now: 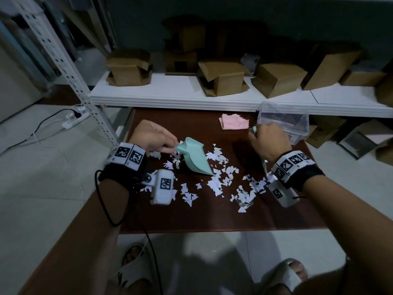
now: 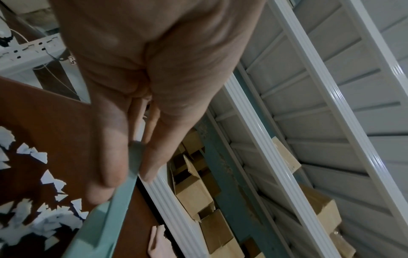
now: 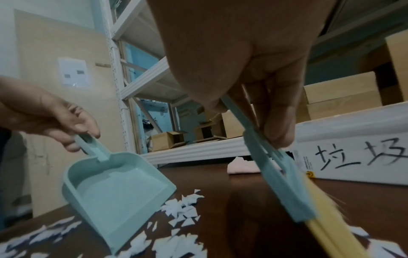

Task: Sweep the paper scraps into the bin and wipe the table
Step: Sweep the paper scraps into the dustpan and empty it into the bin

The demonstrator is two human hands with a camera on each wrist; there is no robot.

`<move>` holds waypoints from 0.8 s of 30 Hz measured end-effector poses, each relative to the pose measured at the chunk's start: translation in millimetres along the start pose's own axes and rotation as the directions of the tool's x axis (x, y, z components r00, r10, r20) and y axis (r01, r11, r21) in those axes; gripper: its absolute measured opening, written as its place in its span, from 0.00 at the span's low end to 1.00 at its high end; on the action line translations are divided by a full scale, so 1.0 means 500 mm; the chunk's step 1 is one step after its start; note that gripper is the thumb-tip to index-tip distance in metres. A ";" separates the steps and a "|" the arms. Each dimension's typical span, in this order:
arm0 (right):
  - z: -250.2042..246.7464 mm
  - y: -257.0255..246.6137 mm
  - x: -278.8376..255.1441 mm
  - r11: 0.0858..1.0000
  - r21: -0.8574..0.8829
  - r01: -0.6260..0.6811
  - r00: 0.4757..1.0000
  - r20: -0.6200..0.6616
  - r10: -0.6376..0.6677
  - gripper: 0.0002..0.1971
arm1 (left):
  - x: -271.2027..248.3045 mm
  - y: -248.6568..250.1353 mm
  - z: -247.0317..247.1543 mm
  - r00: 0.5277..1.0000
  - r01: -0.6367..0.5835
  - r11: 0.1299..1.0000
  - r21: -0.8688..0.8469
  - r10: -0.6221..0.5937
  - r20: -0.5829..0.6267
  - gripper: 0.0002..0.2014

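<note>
White paper scraps (image 1: pixel 221 177) lie scattered over the dark brown table (image 1: pixel 212 218). My left hand (image 1: pixel 153 137) grips the handle of a mint-green dustpan (image 1: pixel 194 156), tilted with its lip down among the scraps; the dustpan (image 3: pixel 114 188) looks empty in the right wrist view. My right hand (image 1: pixel 265 141) holds a small mint-green brush (image 3: pixel 280 178) with yellow bristles, slanted down toward the scraps at the right. The handle of the dustpan (image 2: pixel 130 176) sits between thumb and fingers of my left hand (image 2: pixel 132 157). A clear plastic bin (image 1: pixel 285 122) stands at the table's back right.
A pink cloth (image 1: pixel 234 123) lies at the back of the table beside the bin. A white shelf (image 1: pixel 212 96) with several cardboard boxes overhangs the table's far edge. A perforated shelf post (image 1: pixel 70 69) stands at the left, a power strip (image 1: pixel 74 121) on the floor.
</note>
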State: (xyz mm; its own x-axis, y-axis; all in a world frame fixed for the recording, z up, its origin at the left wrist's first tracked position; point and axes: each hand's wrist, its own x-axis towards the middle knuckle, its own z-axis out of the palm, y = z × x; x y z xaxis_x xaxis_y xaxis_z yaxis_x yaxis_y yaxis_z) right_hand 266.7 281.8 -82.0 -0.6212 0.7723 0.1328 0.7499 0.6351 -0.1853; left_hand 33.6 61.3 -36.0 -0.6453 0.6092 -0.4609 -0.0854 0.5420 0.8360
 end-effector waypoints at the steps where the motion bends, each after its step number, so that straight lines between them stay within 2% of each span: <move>1: 0.000 -0.002 -0.005 0.999 -0.048 -0.007 1.000 -0.005 0.007 0.23 | 0.002 -0.001 0.001 1.000 0.002 1.000 0.014 -0.002 -0.008 0.06; 8: -0.002 0.003 -0.007 0.989 -0.136 0.064 0.990 -0.119 -0.080 0.30 | 0.009 -0.006 0.005 0.999 0.030 0.993 0.115 -0.027 -0.029 0.07; 12: -0.016 0.004 0.003 0.999 -0.016 0.033 0.986 -0.163 -0.035 0.25 | 0.010 -0.005 0.005 0.999 0.043 0.990 0.133 -0.040 -0.022 0.07; 15: -0.028 0.001 0.012 1.000 0.010 0.015 0.991 -0.131 -0.014 0.15 | 0.009 -0.003 0.003 0.998 0.046 0.985 0.166 -0.038 -0.055 0.06; 20: -0.026 0.009 0.007 0.998 -0.067 0.007 0.995 -0.095 -0.013 0.08 | 0.006 -0.002 0.010 0.995 0.058 0.979 0.198 -0.040 -0.094 0.06; 24: 0.000 -0.014 0.001 0.997 -0.022 0.071 0.997 -0.026 -0.072 0.13 | -0.001 0.001 0.029 0.988 0.048 0.978 0.205 -0.016 -0.155 0.05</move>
State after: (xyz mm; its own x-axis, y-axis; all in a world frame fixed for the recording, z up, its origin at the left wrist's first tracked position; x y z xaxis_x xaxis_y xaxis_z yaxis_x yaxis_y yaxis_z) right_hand 261.1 277.6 -80.7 -0.6674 0.7248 0.1711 0.7086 0.6887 -0.1534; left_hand 45.1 69.7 -39.7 -0.7537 0.5036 -0.4223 0.0415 0.6777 0.7341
